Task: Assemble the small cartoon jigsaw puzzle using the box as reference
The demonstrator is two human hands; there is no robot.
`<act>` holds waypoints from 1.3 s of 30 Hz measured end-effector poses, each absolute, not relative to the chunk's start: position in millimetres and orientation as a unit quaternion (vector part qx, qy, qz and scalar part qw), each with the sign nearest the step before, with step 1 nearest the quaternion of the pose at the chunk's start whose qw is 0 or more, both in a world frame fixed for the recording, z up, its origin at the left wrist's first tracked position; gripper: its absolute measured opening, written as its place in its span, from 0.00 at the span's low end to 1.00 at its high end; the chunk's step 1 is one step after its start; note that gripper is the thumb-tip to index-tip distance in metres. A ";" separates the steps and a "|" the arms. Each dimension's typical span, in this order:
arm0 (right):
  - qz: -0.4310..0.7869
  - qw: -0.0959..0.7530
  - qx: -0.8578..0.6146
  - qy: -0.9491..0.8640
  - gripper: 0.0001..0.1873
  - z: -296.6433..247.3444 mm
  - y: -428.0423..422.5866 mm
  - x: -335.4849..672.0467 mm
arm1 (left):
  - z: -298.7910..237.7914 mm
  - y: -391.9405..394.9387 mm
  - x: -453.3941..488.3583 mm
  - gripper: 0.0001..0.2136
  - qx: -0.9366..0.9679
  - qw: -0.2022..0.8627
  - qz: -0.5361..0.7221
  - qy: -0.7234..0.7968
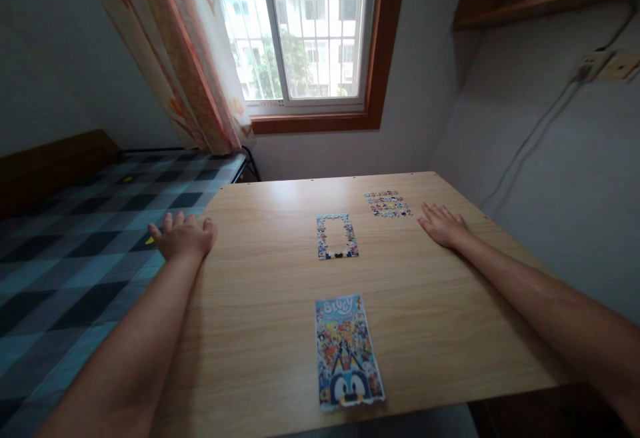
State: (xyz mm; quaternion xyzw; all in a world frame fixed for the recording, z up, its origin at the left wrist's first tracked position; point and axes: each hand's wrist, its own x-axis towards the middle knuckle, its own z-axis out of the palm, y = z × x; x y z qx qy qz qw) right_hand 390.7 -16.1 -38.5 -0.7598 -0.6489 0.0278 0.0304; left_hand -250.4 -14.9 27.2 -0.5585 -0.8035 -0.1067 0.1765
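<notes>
Near the right grip [443, 225], colourful puzzle pieces [388, 204] form a flat patch.

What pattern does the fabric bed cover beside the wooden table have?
The fabric bed cover shows blue, grey and black checks; head view.

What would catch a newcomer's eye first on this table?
The bright picture card lies at the near edge of the wooden table, with a half-built puzzle frame, only its border done, just beyond it. A patch of loose pieces sits farther right, beside the right hand, which lies flat on the table; the left hand rests open at the table's left edge.
</notes>
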 end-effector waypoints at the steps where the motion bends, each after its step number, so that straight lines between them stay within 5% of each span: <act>1: 0.029 0.030 -0.761 -0.647 0.38 -38.7 -15.4 390.7 | 27.3 -15.0 -250.0 0.30 -0.564 0.173 -0.104 -0.801; 13: 0.043 0.042 -0.776 -0.628 0.35 -36.9 -12.3 384.7 | 20.3 1.8 -223.5 0.39 -0.562 0.005 -0.054 -0.826; 26: 0.063 0.108 -0.796 -0.592 0.33 -48.4 10.9 384.9 | 2.4 32.0 -165.1 0.38 -0.593 0.001 -0.048 -0.804; 39: 0.093 0.315 -0.816 -0.475 0.35 -55.6 41.8 390.1 | -4.6 38.0 -160.7 0.35 -0.611 0.013 -0.060 -0.789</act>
